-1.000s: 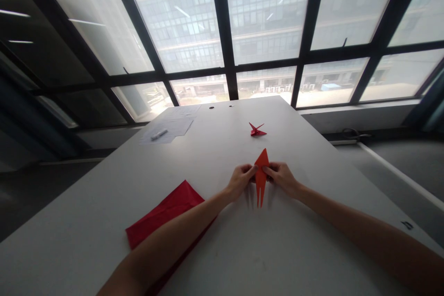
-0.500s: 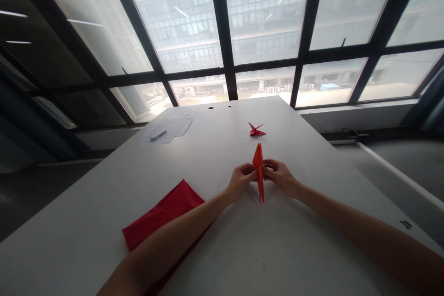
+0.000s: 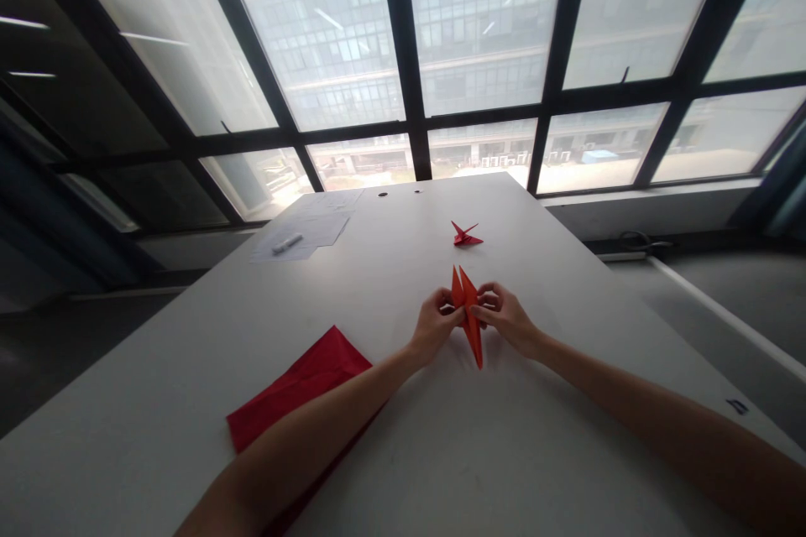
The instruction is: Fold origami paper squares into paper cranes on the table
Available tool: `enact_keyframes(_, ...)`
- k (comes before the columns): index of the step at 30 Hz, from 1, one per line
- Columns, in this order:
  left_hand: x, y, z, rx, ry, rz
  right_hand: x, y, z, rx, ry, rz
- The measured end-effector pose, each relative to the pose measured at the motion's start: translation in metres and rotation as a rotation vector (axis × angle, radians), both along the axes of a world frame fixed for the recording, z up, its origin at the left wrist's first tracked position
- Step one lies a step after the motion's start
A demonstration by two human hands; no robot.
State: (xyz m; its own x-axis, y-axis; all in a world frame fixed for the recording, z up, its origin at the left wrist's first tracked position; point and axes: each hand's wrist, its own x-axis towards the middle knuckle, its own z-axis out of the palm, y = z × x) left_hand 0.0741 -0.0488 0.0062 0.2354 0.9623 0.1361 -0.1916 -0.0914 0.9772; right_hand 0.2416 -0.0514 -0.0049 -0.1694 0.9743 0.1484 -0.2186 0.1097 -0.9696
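Between my two hands is a folded piece of orange paper (image 3: 472, 329), narrow and pointed, with two tips parted at its far end. My left hand (image 3: 437, 319) pinches its left side, thumb on the near face. On the other side, my right hand (image 3: 502, 315) grips the right edge between thumb and fingers. Just beyond stands a red origami crane (image 3: 467, 237) with thin points sticking up. A larger sheet of red paper (image 3: 299, 386) lies partly under my left forearm, which hides some of it.
The white table (image 3: 535, 453) reaches toward tall windows. White paper sheets (image 3: 327, 226) lie at the far left, with a whitish marker-like object (image 3: 288, 243) on them. A small dark item (image 3: 736, 407) sits near the right edge.
The orange paper has turned in my hands; its far tips, close together before, now stand apart, and its near end points slightly right. Both hands keep their places.
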Motion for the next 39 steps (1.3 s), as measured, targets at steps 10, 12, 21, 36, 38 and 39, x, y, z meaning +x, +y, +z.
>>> enact_keyframes(10,-0.001,0.003,-0.007,0.047,-0.012,0.036,0.002,0.002,-0.003,-0.073,-0.016,0.075)
enact_keyframes(12,0.000,0.003,-0.009,0.063,0.022,0.014,0.004,0.005,-0.007,-0.061,-0.012,0.055)
enact_keyframes(21,0.003,0.001,-0.012,0.124,0.250,0.024,0.005,0.007,-0.006,-0.071,0.081,-0.032)
enact_keyframes(36,0.003,0.000,-0.013,0.265,0.437,0.022,0.002,0.007,-0.002,0.002,-0.040,-0.250)
enact_keyframes(38,0.003,-0.001,-0.014,0.303,0.465,0.032,0.004,0.009,-0.004,-0.011,-0.022,-0.243)
enact_keyframes(39,0.003,-0.001,-0.014,0.311,0.482,0.039,0.004,0.009,-0.005,-0.010,-0.020,-0.237)
